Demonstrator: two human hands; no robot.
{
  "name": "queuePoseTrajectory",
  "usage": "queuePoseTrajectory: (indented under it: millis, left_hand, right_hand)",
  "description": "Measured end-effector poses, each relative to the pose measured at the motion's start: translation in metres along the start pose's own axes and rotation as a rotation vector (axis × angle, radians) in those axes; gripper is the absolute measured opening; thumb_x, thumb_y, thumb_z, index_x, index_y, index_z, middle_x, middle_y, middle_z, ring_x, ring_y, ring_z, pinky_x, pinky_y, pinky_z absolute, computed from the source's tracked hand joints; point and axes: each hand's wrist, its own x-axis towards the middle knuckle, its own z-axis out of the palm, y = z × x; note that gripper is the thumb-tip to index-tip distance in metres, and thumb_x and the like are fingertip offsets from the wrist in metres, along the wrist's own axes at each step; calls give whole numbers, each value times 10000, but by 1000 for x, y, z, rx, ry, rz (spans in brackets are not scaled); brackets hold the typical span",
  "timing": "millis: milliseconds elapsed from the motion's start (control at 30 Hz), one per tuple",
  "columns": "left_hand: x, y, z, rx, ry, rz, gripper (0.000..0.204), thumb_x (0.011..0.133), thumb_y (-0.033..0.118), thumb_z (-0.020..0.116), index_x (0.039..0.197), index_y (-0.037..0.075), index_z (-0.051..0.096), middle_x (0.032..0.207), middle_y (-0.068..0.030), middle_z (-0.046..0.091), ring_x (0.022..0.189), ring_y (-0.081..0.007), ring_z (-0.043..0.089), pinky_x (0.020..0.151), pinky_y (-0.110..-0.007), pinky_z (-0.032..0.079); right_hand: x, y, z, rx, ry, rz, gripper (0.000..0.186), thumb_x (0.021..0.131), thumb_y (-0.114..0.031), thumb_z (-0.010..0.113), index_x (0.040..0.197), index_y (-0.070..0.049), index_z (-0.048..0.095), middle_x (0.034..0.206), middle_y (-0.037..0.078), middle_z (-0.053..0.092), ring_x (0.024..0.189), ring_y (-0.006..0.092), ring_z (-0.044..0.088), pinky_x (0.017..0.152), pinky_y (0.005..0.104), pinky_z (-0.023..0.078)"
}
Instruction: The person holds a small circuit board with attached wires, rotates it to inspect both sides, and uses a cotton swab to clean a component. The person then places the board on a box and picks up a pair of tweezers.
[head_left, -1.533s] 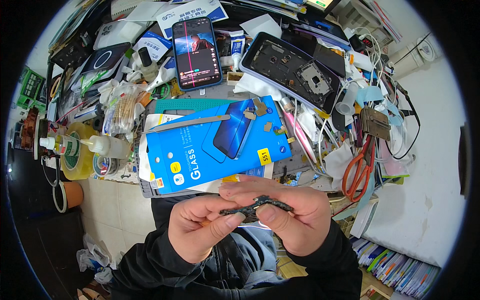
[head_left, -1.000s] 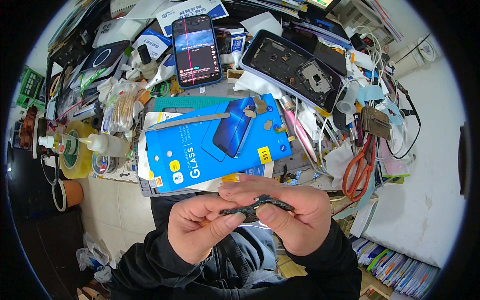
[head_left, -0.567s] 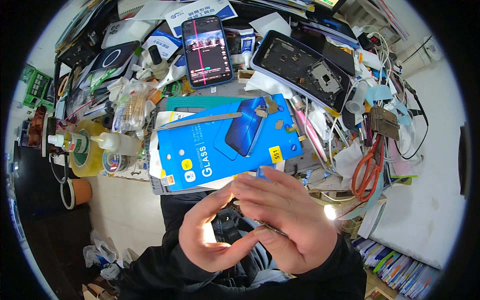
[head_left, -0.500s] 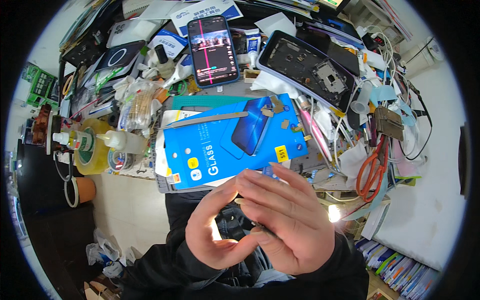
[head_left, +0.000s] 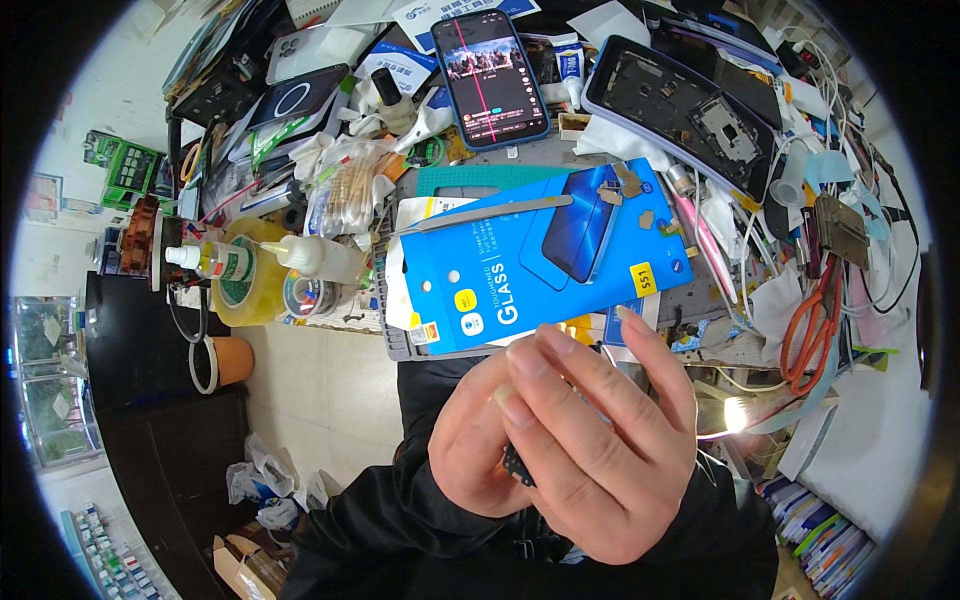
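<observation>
Both hands come together in front of the table's near edge. My left hand (head_left: 470, 440) has its fingers curled and closed around a small dark piece (head_left: 517, 466) with light specks, of which only an edge shows. My right hand (head_left: 610, 455) meets it from the right, its fingers bent over the same piece; most of it is hidden behind them. Just beyond the hands lies a flat blue screen-protector box (head_left: 430, 285). A pair of metal tweezers (head_left: 490, 214) rests across its upper part, and a few small metal shield pieces (head_left: 628, 180) sit at its far right corner.
A lit smartphone (head_left: 490, 95) with a pink line lies at the back. Right of it is an opened phone housing (head_left: 650, 115). Orange-handled scissors (head_left: 808, 335) and cables crowd the right. Bottles (head_left: 320, 258), yellow tape (head_left: 250, 305) and bagged cotton swabs (head_left: 345, 195) stand left.
The view has swung left, so the table things sit farther right. My hands have drawn closer together, closing the gap between left thumb and fingers, and the dark piece has tilted.
</observation>
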Motion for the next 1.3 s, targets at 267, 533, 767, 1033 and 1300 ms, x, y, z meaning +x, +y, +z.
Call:
queuePoseTrajectory:
  millis: [267,533,767,1033,1300]
  left_hand:
    - [2,-2,-8,24,-42,55,616,824,87,820,1334,-58,506,1329,-321,565,1198,-448,614,999,-472,517]
    - [5,-9,-16,-274,-103,-82,592,850,74,786,1349,-66,499,1414,-329,498,1275,-420,573,1056,-465,471]
    - [6,-4,-13,-524,-95,-278,600,847,87,786,1357,-64,507,1450,-323,468,1303,-420,549,1073,-466,457]
    - [9,-15,-16,-261,-163,-7,572,853,67,754,1356,-83,527,1434,-298,500,1290,-413,564,1071,-447,468]
    - [7,-11,-10,-395,-133,-170,595,846,89,777,1360,-76,526,1422,-301,510,1287,-407,570,1067,-449,472]
  right_hand:
    - [-3,-4,6,-21,13,22,244,823,-95,693,1056,-25,711,1118,155,739,1055,299,726,1009,561,482]
    - [-2,-6,-16,91,-218,103,462,945,-357,626,1261,-19,623,1282,225,655,1175,386,653,1054,602,421]
    - [-4,-9,-14,46,-201,97,457,927,-400,659,1243,-69,656,1289,212,654,1159,365,663,1049,593,435]
    - [-8,-17,-6,-78,-99,60,163,865,-169,708,1013,-105,732,1087,30,759,1122,262,689,1042,607,451]
    - [-19,-9,7,62,-9,94,231,883,-220,701,1062,-75,725,1131,92,743,1143,301,676,1049,621,434]
